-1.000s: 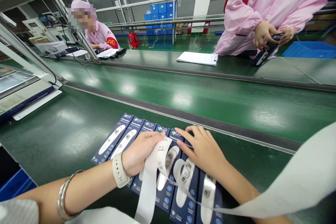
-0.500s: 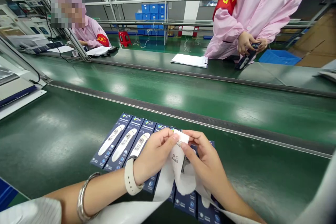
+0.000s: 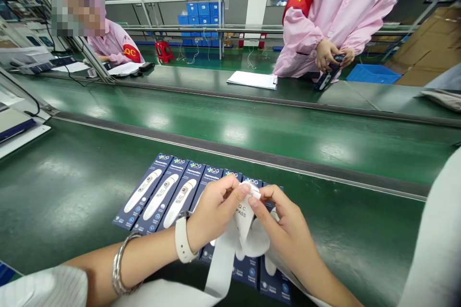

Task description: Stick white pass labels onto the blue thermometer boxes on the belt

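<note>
Several dark blue thermometer boxes (image 3: pixel 158 194) lie side by side in a row on the green bench (image 3: pixel 72 192) in front of me. A long white strip of "Q.C. PASS" labels (image 3: pixel 245 213) runs up from below to my hands. My left hand (image 3: pixel 212 216) pinches the strip's top end from the left. My right hand (image 3: pixel 284 228) pinches it from the right, thumb and forefinger closed at the same spot. Both hands hover just above the middle boxes and hide part of them.
A green conveyor belt (image 3: pixel 273 136) runs across beyond the bench. A standing person in pink (image 3: pixel 334 14) handles a small dark device; a clipboard with paper (image 3: pixel 252 79) lies nearby. A seated person in pink (image 3: pixel 111 45) is at far left. Blue crate (image 3: pixel 372 73) at right.
A second ago my right hand lay flat on the boxes and my left held the strip low. Both hands have since lifted and come together, pinching the strip's end.
</note>
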The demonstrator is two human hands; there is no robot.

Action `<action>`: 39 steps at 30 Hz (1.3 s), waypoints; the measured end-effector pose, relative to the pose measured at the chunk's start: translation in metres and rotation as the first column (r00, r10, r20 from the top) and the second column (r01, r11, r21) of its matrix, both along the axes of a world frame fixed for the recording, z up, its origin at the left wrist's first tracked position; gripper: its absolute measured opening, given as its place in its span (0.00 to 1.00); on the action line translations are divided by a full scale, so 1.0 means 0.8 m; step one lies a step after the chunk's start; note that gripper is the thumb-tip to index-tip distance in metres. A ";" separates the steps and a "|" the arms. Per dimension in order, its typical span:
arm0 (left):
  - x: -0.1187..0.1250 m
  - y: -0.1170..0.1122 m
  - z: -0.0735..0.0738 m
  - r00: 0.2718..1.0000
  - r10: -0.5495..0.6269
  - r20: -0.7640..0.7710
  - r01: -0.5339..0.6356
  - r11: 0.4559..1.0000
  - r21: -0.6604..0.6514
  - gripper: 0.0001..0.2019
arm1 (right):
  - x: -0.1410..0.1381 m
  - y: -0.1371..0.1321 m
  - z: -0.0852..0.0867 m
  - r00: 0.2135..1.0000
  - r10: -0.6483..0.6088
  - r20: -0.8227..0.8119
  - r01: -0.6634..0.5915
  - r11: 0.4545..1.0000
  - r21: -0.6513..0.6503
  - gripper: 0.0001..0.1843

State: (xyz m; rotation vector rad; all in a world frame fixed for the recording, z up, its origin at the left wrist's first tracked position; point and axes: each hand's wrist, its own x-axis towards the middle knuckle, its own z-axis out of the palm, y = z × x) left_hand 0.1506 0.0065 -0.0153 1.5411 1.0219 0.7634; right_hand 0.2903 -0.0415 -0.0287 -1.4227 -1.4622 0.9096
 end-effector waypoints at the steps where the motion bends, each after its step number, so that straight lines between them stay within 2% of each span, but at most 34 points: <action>1: 0.003 0.000 -0.002 1.000 0.020 -0.018 -0.020 1.000 -0.010 0.19 | 0.002 0.002 0.000 0.999 -0.003 0.038 0.003 1.000 0.003 0.12; 6: 0.017 -0.002 -0.011 0.998 0.048 -0.031 -0.052 0.989 -0.142 0.18 | 0.016 0.015 -0.013 0.958 -0.060 0.279 0.038 0.996 0.084 0.17; 8: 0.022 -0.001 -0.012 0.999 0.040 -0.027 -0.045 0.968 -0.247 0.17 | 0.025 0.020 -0.022 0.933 -0.048 0.358 0.008 0.994 0.113 0.16; 11: 0.029 0.005 -0.009 0.998 0.045 0.033 -0.024 0.880 -0.475 0.17 | 0.042 0.029 -0.037 0.918 -0.042 0.395 -0.021 0.988 0.154 0.10; 13: 0.034 0.011 -0.006 0.995 0.078 0.061 -0.028 0.813 -0.581 0.16 | 0.054 0.036 -0.047 0.926 -0.037 0.376 -0.037 0.982 0.187 0.08; 17: 0.042 0.022 -0.003 0.989 0.145 0.034 -0.081 0.719 -0.690 0.15 | 0.067 0.046 -0.062 0.940 0.079 0.331 -0.156 0.964 0.213 0.16; 20: 0.047 0.026 -0.003 0.985 0.169 0.042 -0.084 0.671 -0.737 0.14 | 0.069 0.048 -0.066 0.927 0.141 0.346 -0.231 0.944 0.235 0.20; 25: 0.057 0.031 -0.001 0.976 0.215 -0.018 -0.154 0.636 -0.756 0.12 | 0.070 0.047 -0.066 0.871 0.208 0.445 -0.329 0.920 0.215 0.21; 28: 0.063 0.031 0.002 0.969 0.237 -0.065 -0.199 0.603 -0.772 0.14 | 0.071 0.049 -0.068 0.865 0.197 0.462 -0.332 0.915 0.230 0.21; 32: 0.063 0.025 0.005 0.959 0.276 -0.056 -0.217 0.595 -0.774 0.17 | 0.073 0.047 -0.071 0.852 0.160 0.499 -0.323 0.910 0.259 0.20; 36: 0.046 0.013 0.008 0.944 0.326 -0.057 -0.247 0.580 -0.776 0.18 | 0.074 0.041 -0.064 0.787 0.087 0.611 -0.319 0.905 0.282 0.19; 39: 0.033 0.005 0.012 0.920 0.381 -0.092 -0.310 0.564 -0.766 0.18 | 0.072 0.048 -0.056 0.725 0.068 0.686 -0.303 0.925 0.228 0.19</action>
